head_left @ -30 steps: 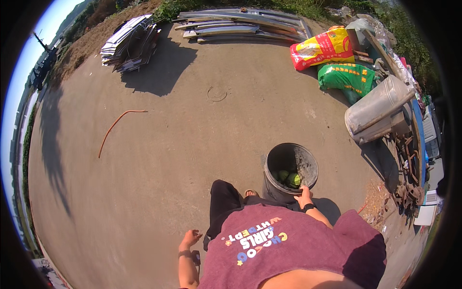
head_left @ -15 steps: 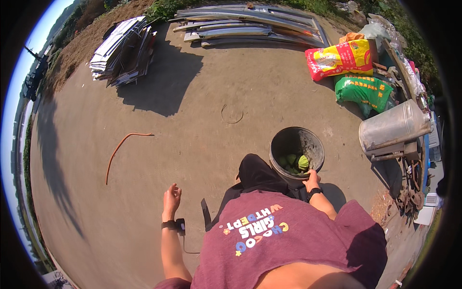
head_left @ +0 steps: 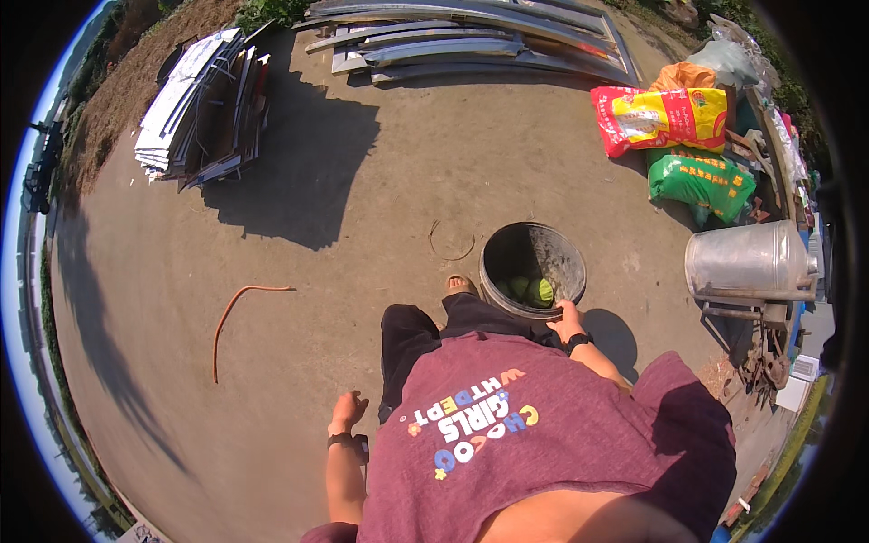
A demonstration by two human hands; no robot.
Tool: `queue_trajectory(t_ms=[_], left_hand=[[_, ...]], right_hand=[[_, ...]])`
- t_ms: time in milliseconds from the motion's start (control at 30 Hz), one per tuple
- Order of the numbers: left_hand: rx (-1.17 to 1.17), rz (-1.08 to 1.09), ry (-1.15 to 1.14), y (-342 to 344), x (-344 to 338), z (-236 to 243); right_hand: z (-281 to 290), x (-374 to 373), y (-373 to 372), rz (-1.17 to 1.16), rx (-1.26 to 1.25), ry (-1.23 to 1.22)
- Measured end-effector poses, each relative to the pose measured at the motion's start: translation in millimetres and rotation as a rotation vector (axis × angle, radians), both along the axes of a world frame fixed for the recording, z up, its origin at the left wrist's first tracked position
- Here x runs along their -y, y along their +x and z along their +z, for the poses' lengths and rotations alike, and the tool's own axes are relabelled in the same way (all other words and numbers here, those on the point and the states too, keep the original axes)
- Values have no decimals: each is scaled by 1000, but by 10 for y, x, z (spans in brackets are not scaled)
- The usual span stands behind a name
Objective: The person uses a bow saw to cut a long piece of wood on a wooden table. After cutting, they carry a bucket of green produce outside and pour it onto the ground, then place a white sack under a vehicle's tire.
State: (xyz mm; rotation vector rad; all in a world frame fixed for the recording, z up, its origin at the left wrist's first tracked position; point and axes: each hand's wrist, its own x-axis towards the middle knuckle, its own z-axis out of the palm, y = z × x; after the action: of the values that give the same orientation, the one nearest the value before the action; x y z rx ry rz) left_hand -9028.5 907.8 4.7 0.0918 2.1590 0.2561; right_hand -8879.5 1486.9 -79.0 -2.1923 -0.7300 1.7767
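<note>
My right hand (head_left: 568,321) is closed on the near right rim of a dark round bucket (head_left: 568,264). Inside the bucket lie several green, rounded vegetables or fruits (head_left: 540,292), partly in shadow; their kind is unclear. One of them is lit and looks ribbed. My left hand (head_left: 347,412) hangs beside my left thigh, its fingers loosely bent and apart, with nothing seen in it. Both wrists carry dark bands. A sandalled foot (head_left: 458,284) shows just left of the bucket.
An orange-brown hose piece (head_left: 226,324) and a thin wire loop (head_left: 452,241) lie on the ground. White boards (head_left: 195,109) are stacked far left, metal frames (head_left: 453,45) at the back. Filled sacks (head_left: 701,184) and a metal drum (head_left: 747,258) stand on the right.
My left hand has swung lower and closer to my body. A sandalled foot and my left knee have come forward into view. The bucket stays in my right hand, a little farther left in view.
</note>
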Motion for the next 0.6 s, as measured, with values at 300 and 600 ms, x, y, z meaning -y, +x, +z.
queue_trajectory(t_ms=[300, 600], left_hand=[[-25, 54, 181, -1982, 227, -312], [-483, -33, 283, -5398, -270, -67]], right_hand=[[98, 273, -1482, -105, -114, 101], [201, 404, -2214, -216, -238, 54]])
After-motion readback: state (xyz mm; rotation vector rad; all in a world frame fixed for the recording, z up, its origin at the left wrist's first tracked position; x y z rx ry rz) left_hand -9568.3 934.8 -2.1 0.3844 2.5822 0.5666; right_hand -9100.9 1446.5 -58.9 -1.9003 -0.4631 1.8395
